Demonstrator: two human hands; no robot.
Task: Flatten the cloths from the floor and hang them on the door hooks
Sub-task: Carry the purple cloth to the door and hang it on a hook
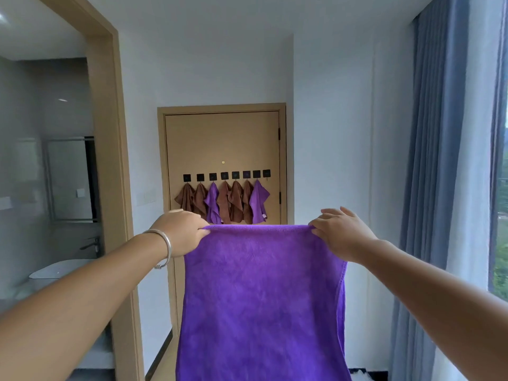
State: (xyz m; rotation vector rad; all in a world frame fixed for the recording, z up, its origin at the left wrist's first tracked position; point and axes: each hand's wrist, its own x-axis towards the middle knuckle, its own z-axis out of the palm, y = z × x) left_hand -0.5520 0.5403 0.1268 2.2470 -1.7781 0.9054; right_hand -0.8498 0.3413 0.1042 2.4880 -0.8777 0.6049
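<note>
Reaching in from the lower left, the left forearm runs up and rightward with a silver bangle [162, 250] loose around the wrist. The left hand [180, 233] is turned knuckles up, its fingers curled under and pinching the top left corner of the purple cloth [261, 298]; the fingertips themselves are hidden behind the fabric and the back of the hand.

To the far left, past a wooden door frame [110, 160], a bathroom shows with a glass panel, a tap and a white basin [57, 269].

The purple cloth is held up near the camera, its top edge stretched nearly straight and level between the two hands, the rest hanging flat and smooth down out of the bottom of the view. It is well apart from the far door.

Behind it, the tan door [222, 138] carries a row of eight black hooks [224, 176]. Seven small cloths hang from them, left to right: two brown, one purple, three brown, one purple [258, 202]. The rightmost hook [266, 173] is bare.

The right hand [341, 235] comes in from the lower right, forearm angled up and leftward. Its thumb and forefinger pinch the top right corner of the cloth, while the other fingers [346, 211] are lifted and spread slightly above the edge.

Blue-grey curtains [431, 160] hang at the far right beside a window [501, 215].
</note>
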